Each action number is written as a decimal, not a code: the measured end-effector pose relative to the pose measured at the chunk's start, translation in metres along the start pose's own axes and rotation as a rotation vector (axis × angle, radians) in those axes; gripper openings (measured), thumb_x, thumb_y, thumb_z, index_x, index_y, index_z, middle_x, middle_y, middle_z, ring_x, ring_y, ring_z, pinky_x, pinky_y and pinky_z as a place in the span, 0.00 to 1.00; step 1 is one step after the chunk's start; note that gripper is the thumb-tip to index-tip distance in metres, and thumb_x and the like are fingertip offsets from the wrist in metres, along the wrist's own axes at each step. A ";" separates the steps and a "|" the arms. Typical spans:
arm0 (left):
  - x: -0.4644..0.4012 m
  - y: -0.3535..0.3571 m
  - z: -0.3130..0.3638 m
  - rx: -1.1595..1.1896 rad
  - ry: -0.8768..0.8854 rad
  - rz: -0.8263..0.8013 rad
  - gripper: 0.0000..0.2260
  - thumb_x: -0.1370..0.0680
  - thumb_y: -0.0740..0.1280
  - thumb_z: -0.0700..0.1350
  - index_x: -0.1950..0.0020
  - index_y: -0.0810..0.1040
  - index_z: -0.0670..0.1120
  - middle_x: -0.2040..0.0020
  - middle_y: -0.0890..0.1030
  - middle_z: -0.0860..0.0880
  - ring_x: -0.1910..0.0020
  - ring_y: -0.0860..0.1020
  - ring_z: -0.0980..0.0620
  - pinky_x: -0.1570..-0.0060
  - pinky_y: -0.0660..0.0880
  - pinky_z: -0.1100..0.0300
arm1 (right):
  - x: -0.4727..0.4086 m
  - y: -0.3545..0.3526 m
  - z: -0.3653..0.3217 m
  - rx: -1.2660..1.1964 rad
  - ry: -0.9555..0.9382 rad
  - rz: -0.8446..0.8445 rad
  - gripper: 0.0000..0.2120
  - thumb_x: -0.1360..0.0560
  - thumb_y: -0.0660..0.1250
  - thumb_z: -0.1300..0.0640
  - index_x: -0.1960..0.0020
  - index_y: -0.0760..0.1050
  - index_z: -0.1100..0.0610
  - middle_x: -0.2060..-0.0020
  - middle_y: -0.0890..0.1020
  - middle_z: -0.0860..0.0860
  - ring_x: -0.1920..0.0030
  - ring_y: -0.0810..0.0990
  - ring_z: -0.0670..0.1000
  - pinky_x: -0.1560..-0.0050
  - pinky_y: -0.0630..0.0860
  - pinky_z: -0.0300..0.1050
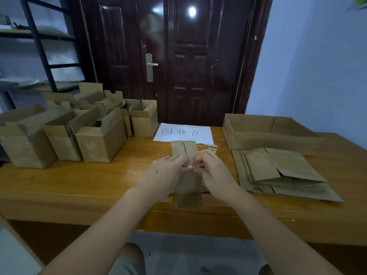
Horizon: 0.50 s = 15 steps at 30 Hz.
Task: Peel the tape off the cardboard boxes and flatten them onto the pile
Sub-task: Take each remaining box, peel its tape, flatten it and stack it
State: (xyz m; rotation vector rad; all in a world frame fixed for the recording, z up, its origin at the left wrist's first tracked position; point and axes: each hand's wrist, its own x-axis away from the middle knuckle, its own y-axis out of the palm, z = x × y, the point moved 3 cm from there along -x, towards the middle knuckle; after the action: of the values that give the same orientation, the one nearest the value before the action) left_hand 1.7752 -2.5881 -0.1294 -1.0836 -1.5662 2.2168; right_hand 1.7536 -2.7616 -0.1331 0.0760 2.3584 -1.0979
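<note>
A small brown cardboard box (184,150) lies on the wooden table (99,181) in front of me, its flaps pointing toward the door. My left hand (165,171) and my right hand (213,169) meet above its middle. The fingertips of both pinch a small crumpled piece of clear tape (190,167). More clear tape (208,148) trails off the box to the right. A pile of flattened boxes (282,173) lies at the right. Several upright open boxes (100,139) stand at the left.
A white paper sheet (185,133) with handwritten characters lies behind the box. A large shallow cardboard tray (264,133) stands at the back right. A dark door (178,56) and a metal shelf (39,46) are behind the table.
</note>
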 end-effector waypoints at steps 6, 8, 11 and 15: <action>0.002 0.000 0.005 0.067 -0.014 -0.085 0.05 0.14 0.55 0.53 0.47 0.68 0.55 0.45 0.79 0.56 0.39 0.78 0.52 0.24 0.64 0.49 | 0.004 0.004 0.004 0.067 -0.047 -0.033 0.08 0.20 0.68 0.62 0.44 0.77 0.52 0.37 0.73 0.44 0.44 0.74 0.37 0.44 0.73 0.27; 0.002 0.001 0.003 0.053 -0.015 -0.085 0.05 0.16 0.59 0.57 0.46 0.67 0.57 0.42 0.79 0.57 0.39 0.77 0.56 0.24 0.61 0.54 | 0.008 0.007 0.007 0.105 -0.081 -0.058 0.07 0.19 0.66 0.61 0.42 0.78 0.56 0.32 0.73 0.45 0.40 0.74 0.41 0.40 0.74 0.31; 0.001 0.007 -0.001 -0.007 -0.002 -0.116 0.10 0.17 0.57 0.59 0.46 0.72 0.54 0.30 0.77 0.52 0.23 0.68 0.52 0.23 0.58 0.56 | 0.012 0.008 0.010 0.114 -0.086 -0.084 0.10 0.17 0.63 0.58 0.38 0.79 0.57 0.27 0.69 0.45 0.33 0.71 0.42 0.37 0.69 0.29; 0.002 0.006 0.000 -0.052 -0.001 -0.110 0.19 0.18 0.49 0.57 0.40 0.75 0.52 0.24 0.72 0.51 0.20 0.61 0.53 0.22 0.54 0.56 | 0.014 0.010 0.010 0.130 -0.072 -0.099 0.12 0.18 0.66 0.54 0.35 0.76 0.54 0.25 0.66 0.44 0.30 0.67 0.42 0.39 0.65 0.25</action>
State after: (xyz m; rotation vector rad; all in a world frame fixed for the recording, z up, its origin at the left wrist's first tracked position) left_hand 1.7754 -2.5894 -0.1361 -0.9857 -1.6511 2.1161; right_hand 1.7484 -2.7643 -0.1519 -0.0336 2.2463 -1.2789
